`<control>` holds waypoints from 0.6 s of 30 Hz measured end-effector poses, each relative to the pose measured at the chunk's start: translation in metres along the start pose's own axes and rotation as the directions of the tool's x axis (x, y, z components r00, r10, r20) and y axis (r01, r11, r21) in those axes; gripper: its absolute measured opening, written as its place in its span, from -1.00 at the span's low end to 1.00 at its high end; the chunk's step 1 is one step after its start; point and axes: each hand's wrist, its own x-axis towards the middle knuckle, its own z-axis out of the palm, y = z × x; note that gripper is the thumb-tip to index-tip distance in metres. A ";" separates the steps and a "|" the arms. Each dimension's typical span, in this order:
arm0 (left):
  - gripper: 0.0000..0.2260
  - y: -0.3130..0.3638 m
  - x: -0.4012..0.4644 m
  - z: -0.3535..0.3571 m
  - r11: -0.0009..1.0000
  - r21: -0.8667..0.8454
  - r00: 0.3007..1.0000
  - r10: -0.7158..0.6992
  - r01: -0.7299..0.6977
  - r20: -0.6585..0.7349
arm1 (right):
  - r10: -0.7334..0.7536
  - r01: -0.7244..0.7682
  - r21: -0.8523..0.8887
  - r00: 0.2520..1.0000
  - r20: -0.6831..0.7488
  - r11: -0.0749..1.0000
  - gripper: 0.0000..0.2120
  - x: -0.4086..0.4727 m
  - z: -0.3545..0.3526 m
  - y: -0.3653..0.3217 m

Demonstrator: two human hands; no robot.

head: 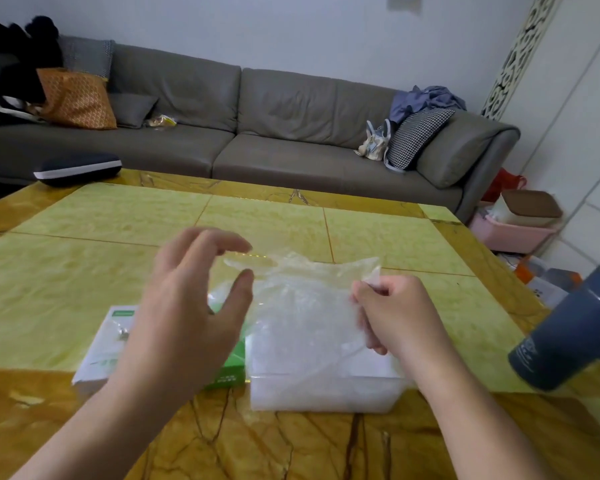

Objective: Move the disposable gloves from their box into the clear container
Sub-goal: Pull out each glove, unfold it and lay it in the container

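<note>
Thin, clear plastic, the disposable glove (302, 292) hangs spread between the two hands above the near part of the table (84, 258). The right hand (392, 313) pinches its right upper edge with curled fingers, while the left hand (187, 303) hovers at the glove's left side with fingers spread and loosely bent, thumb near the film, gripping nothing that can be made out. Directly under the glove stands the clear container (326, 386), with crumpled clear film showing inside it. Touching its left side lies the white and green glove box (111, 344), partly hidden behind the left hand. A dark blue tumbler (568, 334) stands well to the right.
</note>
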 end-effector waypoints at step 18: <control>-0.46 0.004 0.026 0.093 0.929 0.368 0.435 -0.315 -0.041 0.843 | -0.015 0.028 -0.699 1.000 0.024 0.715 -0.73 0.019 -0.008 0.025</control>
